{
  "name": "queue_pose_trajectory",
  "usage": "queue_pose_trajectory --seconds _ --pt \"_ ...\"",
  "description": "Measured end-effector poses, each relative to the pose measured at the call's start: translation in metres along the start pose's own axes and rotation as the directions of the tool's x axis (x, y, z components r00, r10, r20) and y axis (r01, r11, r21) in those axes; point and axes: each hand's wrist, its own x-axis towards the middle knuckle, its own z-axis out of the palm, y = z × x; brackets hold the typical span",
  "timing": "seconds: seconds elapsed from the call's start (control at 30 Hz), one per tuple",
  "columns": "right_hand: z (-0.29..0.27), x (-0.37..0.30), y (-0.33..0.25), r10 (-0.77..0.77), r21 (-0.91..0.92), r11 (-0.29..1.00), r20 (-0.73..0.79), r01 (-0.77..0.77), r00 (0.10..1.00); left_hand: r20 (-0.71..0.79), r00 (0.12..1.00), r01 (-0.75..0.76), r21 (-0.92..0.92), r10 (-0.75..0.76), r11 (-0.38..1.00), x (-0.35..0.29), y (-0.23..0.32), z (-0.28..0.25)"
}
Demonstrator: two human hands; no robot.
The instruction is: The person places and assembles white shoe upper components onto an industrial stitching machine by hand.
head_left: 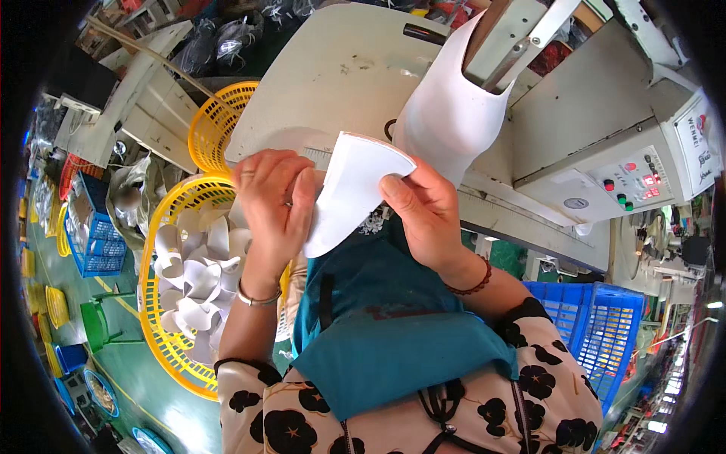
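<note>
A white, stiff-looking piece (349,185) with one curved edge is held up in front of my apron, between both hands. My right hand (425,216) pinches its upper right corner, thumb on the face and fingers behind. On the opposite side my left hand (274,204) is closed at the left edge, its fingers curled and its thumb along the border; part of that grip is hidden. The piece is tilted, narrowing toward its rounded lower end. Just beyond it lies the pale work table (325,91).
A yellow basket (151,303) at left holds many white curved pieces; another yellow basket (200,136) stands behind. A white-covered machine arm (454,113) rises right of centre, beside a control box (605,181) with buttons. Blue crates (605,318) stand at lower right.
</note>
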Motion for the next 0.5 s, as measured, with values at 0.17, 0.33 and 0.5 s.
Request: queue_pose_trajectory --seconds 0.17,0.33,0.5 --pt "-0.008 -0.016 -0.017 -0.263 -0.448 0.861 0.017 0.243 0.965 -0.065 0.989 -0.141 -0.134 0.133 0.981 0.029 -0.019 0.025" --pt "-0.047 -0.049 -0.063 -0.698 -0.874 0.114 0.268 0.472 0.664 -0.067 0.903 0.405 -0.205 -0.425 0.891 0.053 -0.077 0.03" --pt "-0.048 -0.046 -0.075 -0.526 -0.505 0.78 -0.209 0.37 0.824 -0.241 0.967 0.178 0.389 -0.087 0.904 0.061 -0.06 0.045"
